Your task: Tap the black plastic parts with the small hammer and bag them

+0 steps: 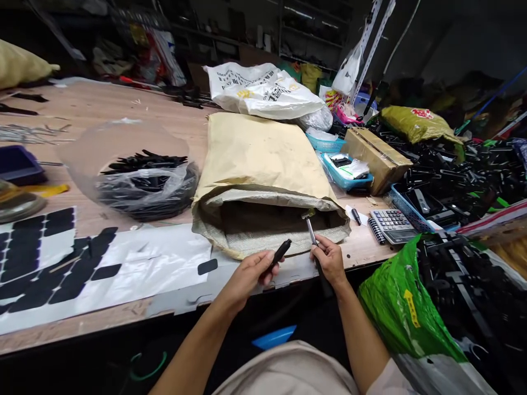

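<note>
We note a short, slim black piece (281, 252), held tilted, upper end leaning right, before the open mouth of the tan sack (263, 145). Right of it, we log a slender tool (312, 233): metal shaft up, black handle down, shaft overlapping the sack's mouth.

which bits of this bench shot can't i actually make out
- Head view: inside the open sack, hidden by deep shadow.
- Head view: lower end of the black piece, covered by the left hand.
- Head view: the yellowish bag, cut off by the left edge.
- Head view: key markings on the calculator, too small.
</note>
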`<state>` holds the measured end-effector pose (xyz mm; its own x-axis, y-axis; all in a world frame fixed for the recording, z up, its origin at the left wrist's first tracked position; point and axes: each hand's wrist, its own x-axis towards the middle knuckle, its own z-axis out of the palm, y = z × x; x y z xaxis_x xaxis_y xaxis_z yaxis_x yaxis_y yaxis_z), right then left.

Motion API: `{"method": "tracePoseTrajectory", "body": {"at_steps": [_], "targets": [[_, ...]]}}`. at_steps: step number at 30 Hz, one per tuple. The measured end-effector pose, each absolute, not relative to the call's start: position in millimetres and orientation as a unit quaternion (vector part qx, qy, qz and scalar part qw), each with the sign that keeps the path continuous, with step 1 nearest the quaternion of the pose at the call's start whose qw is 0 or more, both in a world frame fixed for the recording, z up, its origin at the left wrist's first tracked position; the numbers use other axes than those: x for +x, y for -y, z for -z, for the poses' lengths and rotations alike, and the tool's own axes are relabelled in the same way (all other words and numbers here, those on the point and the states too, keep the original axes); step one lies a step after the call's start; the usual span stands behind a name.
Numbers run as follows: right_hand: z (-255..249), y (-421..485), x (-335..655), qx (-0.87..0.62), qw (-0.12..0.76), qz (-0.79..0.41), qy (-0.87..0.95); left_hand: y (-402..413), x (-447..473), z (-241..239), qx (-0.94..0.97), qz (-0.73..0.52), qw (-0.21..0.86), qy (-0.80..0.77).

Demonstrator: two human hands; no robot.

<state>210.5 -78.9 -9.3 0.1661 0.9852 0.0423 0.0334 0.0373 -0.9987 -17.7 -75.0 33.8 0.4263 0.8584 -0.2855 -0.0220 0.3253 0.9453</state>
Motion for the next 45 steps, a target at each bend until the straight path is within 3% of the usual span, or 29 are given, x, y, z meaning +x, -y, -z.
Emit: {"method": "tracePoseTrajectory", "body": {"at_steps": [5, 13, 16, 19, 25, 29, 33, 38, 45], "targets": [[11, 81, 212, -0.526, 0.546, -0.437, 0.484, 118, -20, -23, 0.313, -0.284, 0.815, -0.396], [9, 84, 214, -0.52, 0.546, -0.427, 0.499, 136, -19, -8, 0.253, -0.27, 0.848, -0.38], [8, 88, 214, -0.507, 0.573, -0.416, 0.492, 141, -19, 3, 0.381, -0.216, 0.788, -0.433], [8, 94, 212, -0.49, 0.625, -0.386, 0.47, 143, -24, 30, 0.511, -0.158, 0.646, -0.545], [7, 102, 208, -0.482, 0.695, -0.351, 0.402, 141, -33, 59, 0.59, -0.007, 0.427, -0.685], [3, 98, 209, -0.479, 0.732, -0.349, 0.336, 140, -18, 13, 0.7, 0.008, 0.475, -0.533], [0, 93, 211, -0.476, 0.759, -0.343, 0.283, 105, 27, -36, 0.735, -0.102, 0.534, -0.405], [0, 87, 214, -0.49, 0.771, -0.331, 0.238, 19, 108, -47, 0.722, -0.25, 0.347, -0.543], [4, 84, 217, -0.494, 0.762, -0.35, 0.229, -23, 168, -39, 0.698, -0.126, 0.268, -0.651]]}}
